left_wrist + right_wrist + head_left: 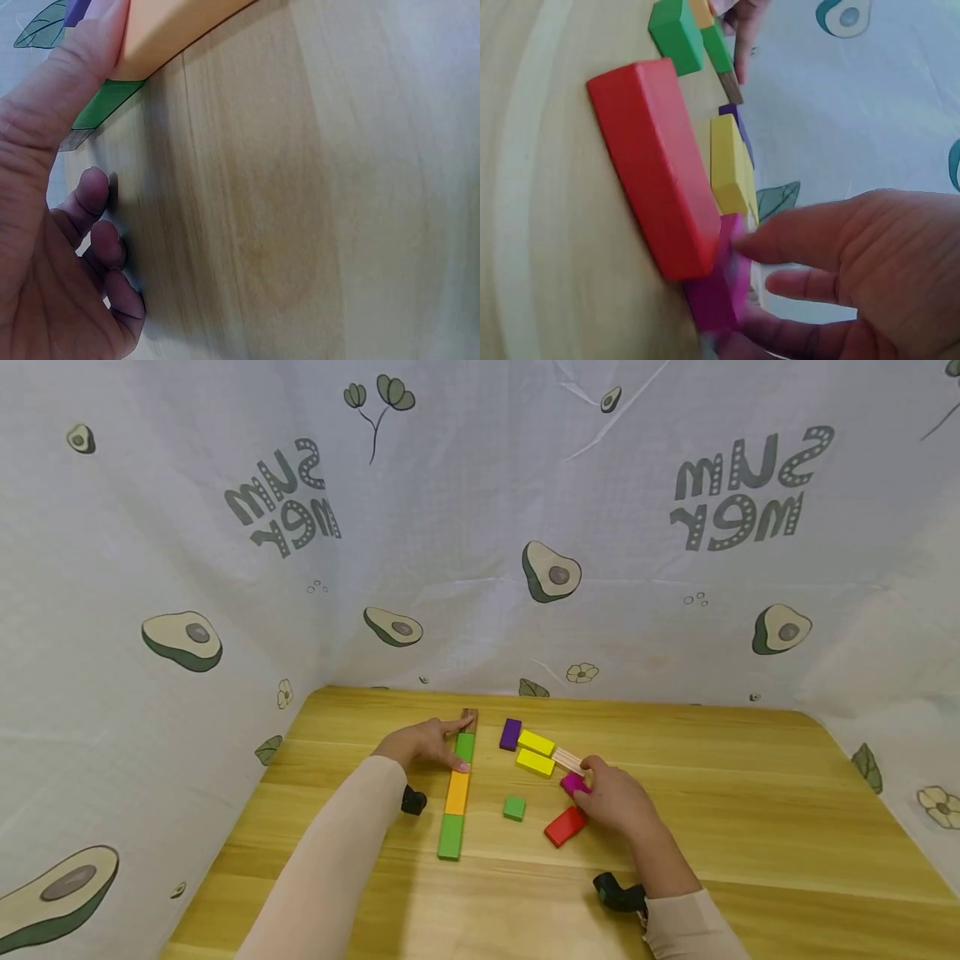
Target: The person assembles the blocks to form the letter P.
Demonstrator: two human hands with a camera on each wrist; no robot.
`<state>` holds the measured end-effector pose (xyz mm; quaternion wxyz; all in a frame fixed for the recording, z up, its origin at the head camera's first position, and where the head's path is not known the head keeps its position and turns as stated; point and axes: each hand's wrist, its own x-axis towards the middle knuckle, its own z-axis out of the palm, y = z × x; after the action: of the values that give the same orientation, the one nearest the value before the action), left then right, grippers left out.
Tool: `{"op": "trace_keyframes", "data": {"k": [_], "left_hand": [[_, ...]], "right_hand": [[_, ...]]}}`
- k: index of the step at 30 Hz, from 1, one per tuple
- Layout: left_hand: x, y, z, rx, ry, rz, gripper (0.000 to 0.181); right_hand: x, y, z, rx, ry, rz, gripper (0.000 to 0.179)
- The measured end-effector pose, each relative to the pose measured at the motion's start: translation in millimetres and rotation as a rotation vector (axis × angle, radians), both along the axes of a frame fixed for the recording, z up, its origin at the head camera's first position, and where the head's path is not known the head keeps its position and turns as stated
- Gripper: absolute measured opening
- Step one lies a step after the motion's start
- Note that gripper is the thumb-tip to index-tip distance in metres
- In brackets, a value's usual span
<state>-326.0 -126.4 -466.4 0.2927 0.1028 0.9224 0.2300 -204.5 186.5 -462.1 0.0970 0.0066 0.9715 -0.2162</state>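
Observation:
A straight row of blocks runs away from me: a green block [450, 837], an orange block [457, 793], another green block [465, 747] and a brown block [468, 725]. My left hand [427, 745] rests along it, index finger stretched to the brown block and thumb by the orange one. In the left wrist view, the other fingers are bent loosely without a block. My right hand [618, 797] pinches a magenta block [714, 300] between thumb and fingers, partly covering it. Beside that lies a red block [656, 165], and a pale striped wooden block [567, 760] sits just beyond.
Two yellow blocks [536, 742] lie side by side near a purple block [510, 734]. A small green block [513, 807] is between the row and the red block. A printed white cloth [465, 527] stands behind the wooden table [750, 827].

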Motion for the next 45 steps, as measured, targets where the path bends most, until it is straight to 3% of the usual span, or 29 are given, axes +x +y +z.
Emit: {"op": "trace_keyframes", "data": {"k": [4,9,13,18,22,27,33,38,45], "left_hand": [[0.5,1.3,2.6,-0.008,0.002,0.007,0.105],[2.4,1.8,5.8,-0.012,0.006,0.007,0.105],[4.8,0.9,8.1,-0.015,0.010,0.003,0.104],[4.1,0.9,6.2,-0.013,0.009,0.009,0.104],[2.7,0.9,3.3,-0.012,0.008,0.007,0.104],[3.0,0.9,3.6,-0.026,0.010,0.006,0.104],[3.4,0.4,3.9,-0.027,0.012,0.001,0.104],[4.1,0.1,4.3,-0.026,0.019,0.004,0.103],[5.2,0.3,3.0,-0.031,0.030,0.020,0.102]], "right_hand": [[2.1,7,-0.5,-0.133,-0.103,0.036,0.058],[5.7,15,1.4,-0.300,-0.194,0.167,0.074],[3.0,15,8.6,-0.248,-0.230,0.249,0.082],[-3.9,9,11.6,-0.144,-0.264,0.238,0.070],[-6.4,10,10.1,-0.127,-0.233,0.261,0.061],[-2.9,8,13.8,-0.112,-0.161,0.252,0.063],[11.9,-25,20.0,-0.139,-0.031,0.270,0.061],[34.8,-68,12.1,-0.157,0.087,0.415,0.060],[62.2,-112,-4.7,-0.121,0.116,0.619,0.061]]}}
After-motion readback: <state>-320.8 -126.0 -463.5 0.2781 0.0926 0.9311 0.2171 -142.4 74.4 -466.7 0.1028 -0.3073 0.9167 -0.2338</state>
